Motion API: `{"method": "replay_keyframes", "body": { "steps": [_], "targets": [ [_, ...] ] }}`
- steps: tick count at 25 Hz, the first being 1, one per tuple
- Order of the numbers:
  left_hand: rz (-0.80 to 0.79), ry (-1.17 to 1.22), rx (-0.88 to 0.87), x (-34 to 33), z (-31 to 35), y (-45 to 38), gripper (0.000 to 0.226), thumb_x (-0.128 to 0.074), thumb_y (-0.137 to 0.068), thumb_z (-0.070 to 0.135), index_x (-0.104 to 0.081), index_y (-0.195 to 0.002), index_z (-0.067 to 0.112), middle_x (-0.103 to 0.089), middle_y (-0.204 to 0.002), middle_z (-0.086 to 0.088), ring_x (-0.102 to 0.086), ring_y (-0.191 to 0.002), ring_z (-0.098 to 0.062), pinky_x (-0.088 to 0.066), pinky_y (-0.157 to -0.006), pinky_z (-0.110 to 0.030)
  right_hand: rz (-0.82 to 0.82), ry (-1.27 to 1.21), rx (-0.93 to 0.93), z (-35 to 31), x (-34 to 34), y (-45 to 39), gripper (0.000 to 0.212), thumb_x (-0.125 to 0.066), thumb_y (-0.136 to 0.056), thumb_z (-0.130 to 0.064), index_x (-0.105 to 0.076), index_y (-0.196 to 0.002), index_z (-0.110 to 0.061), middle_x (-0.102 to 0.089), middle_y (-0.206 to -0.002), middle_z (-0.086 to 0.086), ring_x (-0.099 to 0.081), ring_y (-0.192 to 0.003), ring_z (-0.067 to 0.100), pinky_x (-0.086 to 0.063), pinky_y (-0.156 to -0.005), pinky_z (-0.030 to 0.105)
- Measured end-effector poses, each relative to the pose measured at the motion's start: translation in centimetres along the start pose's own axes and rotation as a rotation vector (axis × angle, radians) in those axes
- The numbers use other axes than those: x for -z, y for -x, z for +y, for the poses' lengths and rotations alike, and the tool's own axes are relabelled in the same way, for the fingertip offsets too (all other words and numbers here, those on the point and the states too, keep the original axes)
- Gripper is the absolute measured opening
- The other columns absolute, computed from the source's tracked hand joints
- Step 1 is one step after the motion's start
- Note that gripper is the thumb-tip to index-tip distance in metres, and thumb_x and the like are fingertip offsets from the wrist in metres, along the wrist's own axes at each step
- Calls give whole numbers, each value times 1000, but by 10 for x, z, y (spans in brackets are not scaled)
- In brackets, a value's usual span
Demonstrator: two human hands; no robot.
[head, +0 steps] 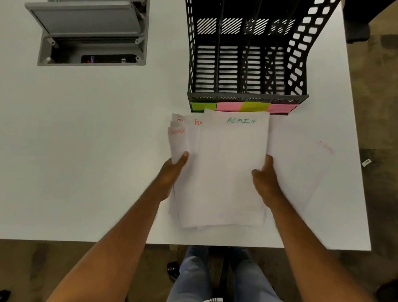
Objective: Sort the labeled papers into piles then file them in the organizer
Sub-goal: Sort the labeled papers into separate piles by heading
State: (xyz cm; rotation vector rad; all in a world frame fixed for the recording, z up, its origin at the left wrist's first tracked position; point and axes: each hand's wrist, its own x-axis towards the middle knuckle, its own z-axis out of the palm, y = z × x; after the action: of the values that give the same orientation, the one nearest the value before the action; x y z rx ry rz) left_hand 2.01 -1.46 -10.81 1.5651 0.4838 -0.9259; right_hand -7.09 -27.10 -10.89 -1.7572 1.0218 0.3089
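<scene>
Papers (pixel 227 172) fill the middle of my view: a stack with ADMIN written in green at its far edge, held on the white table (pixel 72 152) just near of the organizer. My left hand (pixel 171 172) grips the stack's left edge, thumb on top and pressed onto the sheets, the fingers hidden underneath. My right hand (pixel 265 178) holds the right edge the same way, thumb laid on the top sheet and the rest curled behind the paper. How tightly either hand clamps I cannot tell, but both plainly have hold of the stack.

Fanned out to the left from under the ADMIN sheet I see more sheets (pixel 180 134) with red lettering, partly covered; the visible letters read FIN and NANC. To the right, lying flat on the table, is another sheet (pixel 298 164) with a faint red word I cannot read.

Straight ahead on the far side stands the black mesh organizer (pixel 249 59), with upright dividers making four slots. Along its near lip runs a row of sticky notes (pixel 245 106), green, pink, yellow-green and pink; the far edge of the ADMIN sheet reaches up to them and overlaps their lower part.

Far left, set into the table, is a grey cable hatch (pixel 93 28) with its lid propped open. Below the near table edge I see jeans-clad legs (pixel 217 285).
</scene>
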Motion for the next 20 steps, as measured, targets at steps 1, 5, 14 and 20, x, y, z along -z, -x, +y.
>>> {"method": "replay_keyframes", "body": {
  "steps": [1, 5, 14, 20],
  "targets": [
    [4, -49, -15, -5, -1, 1, 57, -62, -94, 50, -55, -140, 18, -68, -131, -5, -65, -119, -26, -50, -106, -49, -72, 94, 13, -4, -12, 1, 67, -46, -84, 6, -31, -146, -13, -50, -137, 13, -51, -125, 33, -44, -101, 35],
    [152, -59, 8, -11, -3, -6, 51, -78, -87, 24, -60, -131, 6, -69, -126, -15, -66, -111, -34, -53, -101, -51, -56, 322, 147, -2, -30, -2, 61, -59, -88, -11, -37, -145, -8, -41, -143, 19, -38, -133, 37, -35, -107, 41],
    [128, 4, 132, 12, -7, -14, 39, -66, -89, 3, -59, -127, 6, -66, -117, -15, -60, -111, -37, -51, -99, -48, 598, 237, -416, 76, 63, -4, 121, -83, -60, -65, -22, -149, -10, -27, -153, 19, -32, -135, 41, -40, -101, 59],
    [151, 32, 50, 3, -12, -10, 51, -76, -88, 13, -57, -135, 3, -66, -128, -19, -62, -117, -41, -50, -104, -56, 543, 17, -498, 60, 71, -23, 106, -95, -60, -34, -32, -140, -6, -39, -143, 23, -44, -127, 42, -46, -100, 55]
  ]
}}
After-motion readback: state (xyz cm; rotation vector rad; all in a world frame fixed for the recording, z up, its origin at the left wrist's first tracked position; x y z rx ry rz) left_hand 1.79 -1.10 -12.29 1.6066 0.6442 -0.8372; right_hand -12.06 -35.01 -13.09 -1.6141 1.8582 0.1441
